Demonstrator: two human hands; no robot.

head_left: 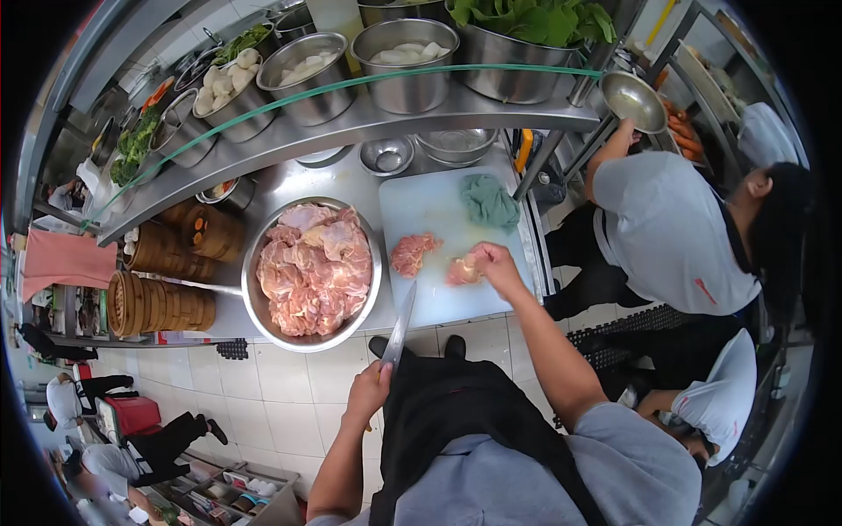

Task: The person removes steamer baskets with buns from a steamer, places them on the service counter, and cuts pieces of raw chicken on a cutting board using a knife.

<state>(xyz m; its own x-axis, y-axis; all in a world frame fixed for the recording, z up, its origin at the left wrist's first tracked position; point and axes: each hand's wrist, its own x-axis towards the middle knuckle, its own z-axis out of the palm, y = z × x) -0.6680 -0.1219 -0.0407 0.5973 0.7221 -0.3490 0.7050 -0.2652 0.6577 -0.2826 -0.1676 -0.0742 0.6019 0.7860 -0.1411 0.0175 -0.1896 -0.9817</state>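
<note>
My left hand (367, 393) is closed round the handle of a kitchen knife (403, 324), its blade pointing up toward the near edge of the white cutting board (408, 202). Over the board, my right hand (497, 265) pinches a small piece of raw chicken (462, 271). Another raw chicken piece (414, 254) lies flat on the board, close to the knife tip. A crumpled green cloth (489, 201) rests at the board's far right. Left of the board stands a large steel bowl (375, 294) heaped with raw chicken pieces (316, 272).
Bamboo steamers (162, 302) stack at the left. A steel shelf (368, 125) above the counter carries several pots of vegetables. Small steel bowls (387, 156) sit beneath it. At the right, a co-worker (671, 228) holds a pan (633, 103); another person (715, 403) bends nearby.
</note>
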